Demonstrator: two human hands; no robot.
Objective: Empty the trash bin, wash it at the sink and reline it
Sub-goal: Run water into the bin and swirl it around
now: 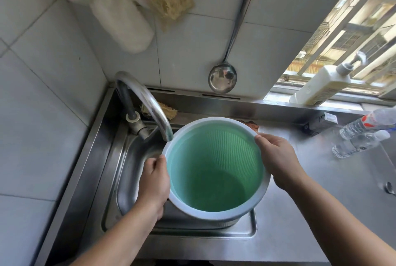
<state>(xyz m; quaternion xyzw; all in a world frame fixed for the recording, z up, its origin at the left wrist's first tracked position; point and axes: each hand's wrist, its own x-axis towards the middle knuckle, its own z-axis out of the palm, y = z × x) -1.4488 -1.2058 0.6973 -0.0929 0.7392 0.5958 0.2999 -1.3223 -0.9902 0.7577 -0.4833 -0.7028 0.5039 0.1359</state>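
The trash bin (215, 167), green inside with a pale rim and slotted walls, is held upright over the sink (120, 171), its rim just under the tap (150, 103) spout. No water is seen running. The bin is empty and unlined.

Left hand (155, 178): fingers curled round the near-left rim, gripping it. Right hand (277, 158): thumb over the far-right rim, fingers down the outer wall, gripping it.

Handling, as judged: thin stiff plastic, light when dry. The slotted walls probably let water out, so it should gain little weight. The surface will turn slippery once wet. The rolled rim at opposite sides is the soundest hold; for scrubbing, one hand on the rim and one under the base.

On the table (300, 212) to the right lie two clear bottles (362, 135); a soap dispenser (321, 86) stands on the window ledge.
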